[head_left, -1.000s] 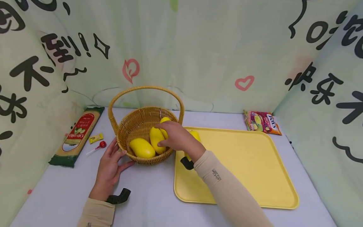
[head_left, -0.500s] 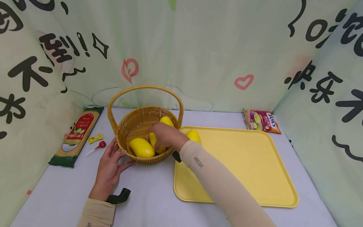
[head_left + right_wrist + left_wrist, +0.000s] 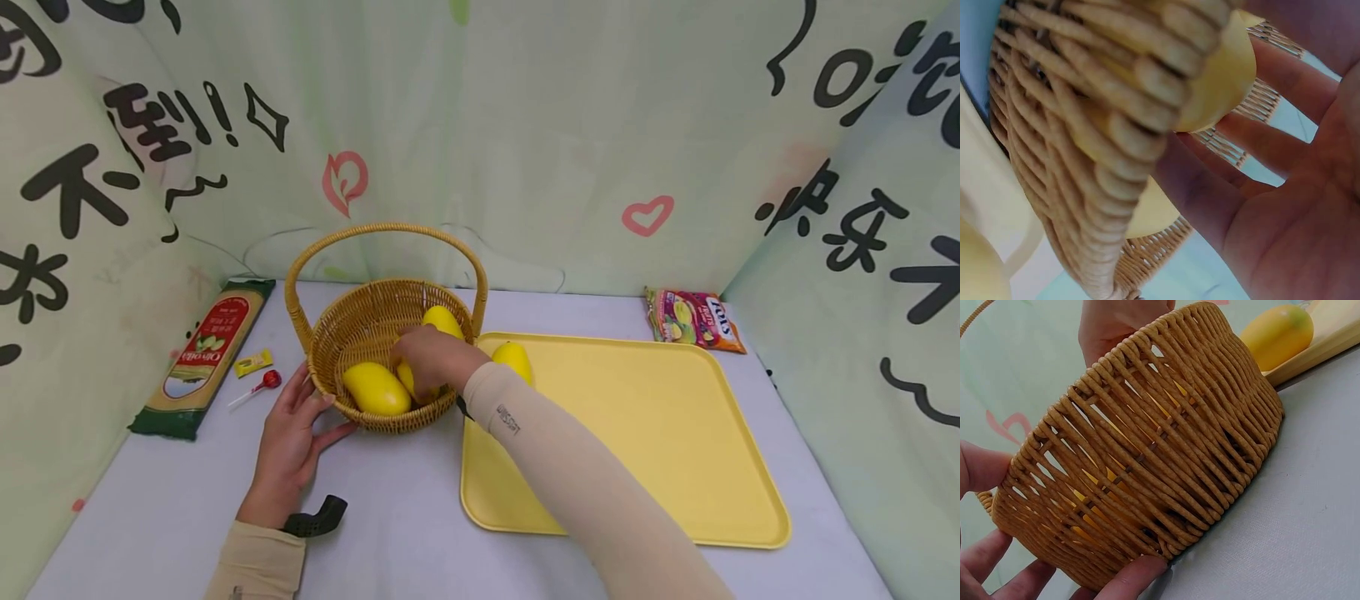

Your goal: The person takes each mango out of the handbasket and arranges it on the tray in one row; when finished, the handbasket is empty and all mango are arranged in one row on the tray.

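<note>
A wicker basket (image 3: 352, 321) with a tall handle holds several yellow mangoes. My left hand (image 3: 288, 446) cups its front left side, with thumb and fingers spread against the weave, as the left wrist view shows from close up. Inside, my right hand (image 3: 435, 360) curls over the middle mango (image 3: 405, 377) and mostly covers it. One mango (image 3: 377, 389) lies to its left at the front, and another mango (image 3: 442, 320) lies behind the hand. On the yellow tray (image 3: 622, 442), a further mango (image 3: 513, 360) sits near the back left corner, partly behind my right sleeve.
Left of the basket lie a green and tan packet (image 3: 210, 354), a small yellow candy (image 3: 253, 363) and a red lollipop (image 3: 270, 380). A colourful snack bag (image 3: 693, 319) rests behind the tray. Printed curtains (image 3: 525, 150) enclose the table.
My right hand has moved left and down into the basket, and its fingers have closed round the middle mango. My left hand and the basket have stayed in place.
</note>
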Demonstrator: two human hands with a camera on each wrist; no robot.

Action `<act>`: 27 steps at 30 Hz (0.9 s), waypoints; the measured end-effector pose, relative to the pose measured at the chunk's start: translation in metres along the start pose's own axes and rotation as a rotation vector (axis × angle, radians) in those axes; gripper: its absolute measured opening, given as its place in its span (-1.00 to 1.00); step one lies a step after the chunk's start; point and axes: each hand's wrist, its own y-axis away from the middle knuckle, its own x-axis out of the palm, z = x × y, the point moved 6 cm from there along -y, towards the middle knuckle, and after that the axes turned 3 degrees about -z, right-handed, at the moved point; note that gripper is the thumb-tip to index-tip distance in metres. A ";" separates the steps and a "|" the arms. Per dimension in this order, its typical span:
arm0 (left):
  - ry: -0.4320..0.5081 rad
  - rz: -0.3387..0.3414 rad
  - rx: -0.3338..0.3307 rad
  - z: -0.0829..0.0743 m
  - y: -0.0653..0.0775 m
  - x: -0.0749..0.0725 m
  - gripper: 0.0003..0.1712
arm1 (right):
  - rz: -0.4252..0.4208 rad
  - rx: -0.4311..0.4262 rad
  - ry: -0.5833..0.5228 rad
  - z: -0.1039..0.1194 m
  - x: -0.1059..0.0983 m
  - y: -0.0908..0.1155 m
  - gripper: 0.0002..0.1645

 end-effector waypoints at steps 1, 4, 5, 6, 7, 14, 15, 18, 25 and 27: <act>0.000 -0.001 -0.001 0.000 0.000 0.000 -0.16 | 0.003 0.002 0.000 0.000 0.000 0.000 -0.32; 0.000 -0.005 -0.007 0.000 0.000 0.000 -0.16 | 0.001 -0.015 0.019 0.003 0.002 -0.001 -0.33; -0.001 -0.006 -0.008 0.000 0.000 0.000 -0.16 | 0.000 -0.020 0.024 0.003 0.002 -0.001 -0.33; -0.002 -0.007 -0.009 0.001 0.000 0.000 -0.16 | -0.004 -0.026 0.032 0.004 0.002 -0.002 -0.34; -0.002 -0.007 -0.008 0.001 0.000 0.000 -0.16 | -0.007 -0.029 0.032 0.004 0.002 -0.002 -0.34; -0.008 -0.006 0.001 0.001 0.000 0.001 -0.17 | -0.027 -0.020 0.020 0.005 0.003 0.000 -0.37; -0.008 -0.006 -0.001 0.001 0.000 0.001 -0.17 | -0.028 -0.020 0.020 0.005 0.002 0.000 -0.37; -0.011 -0.007 -0.004 0.001 0.001 0.000 -0.17 | -0.032 -0.022 0.019 0.006 0.001 0.002 -0.37; -0.009 -0.003 -0.005 0.000 0.000 0.000 -0.16 | -0.045 -0.043 0.023 0.006 -0.003 0.003 -0.37; -0.009 -0.003 -0.007 0.000 0.000 0.000 -0.16 | -0.040 -0.044 0.021 0.006 -0.004 0.004 -0.36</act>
